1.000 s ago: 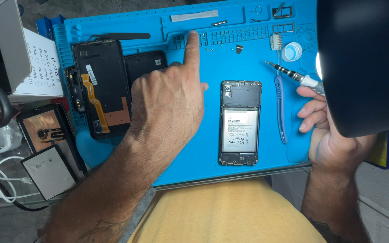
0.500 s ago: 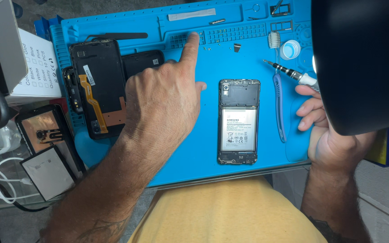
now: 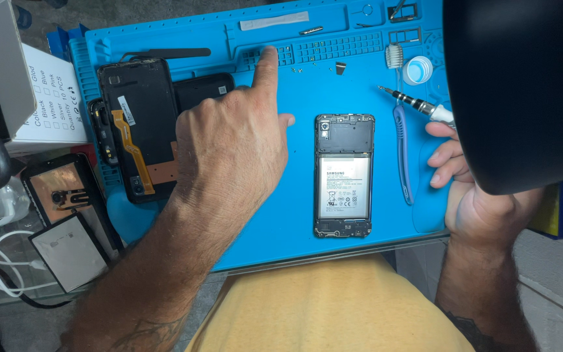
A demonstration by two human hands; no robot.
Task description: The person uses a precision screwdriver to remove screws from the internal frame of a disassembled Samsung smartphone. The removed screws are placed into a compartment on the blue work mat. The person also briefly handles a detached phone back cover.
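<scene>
My left hand (image 3: 232, 146) reaches over the blue work mat (image 3: 294, 215), its index finger stretched out and pressing on the mat's row of small screw compartments (image 3: 333, 49); the other fingers are curled with nothing in them. My right hand (image 3: 470, 189) rests at the mat's right edge and holds a small screwdriver (image 3: 412, 101), its tip pointing left. An opened phone (image 3: 343, 175) lies face down in the middle of the mat, with its battery exposed. A large dark object (image 3: 522, 85) at the top right hides part of the right hand.
A detached black screen panel with an orange flex cable (image 3: 135, 127) and a black back cover (image 3: 203, 88) lie at the mat's left. A purple pry tool (image 3: 402, 153), a brush (image 3: 393, 55) and a white cap (image 3: 418, 68) sit to the right. Boxes, parts and white cables crowd the left edge.
My left hand has hardly shifted, and its fingertip stays on the screw compartments. The right hand keeps the screwdriver in the same place.
</scene>
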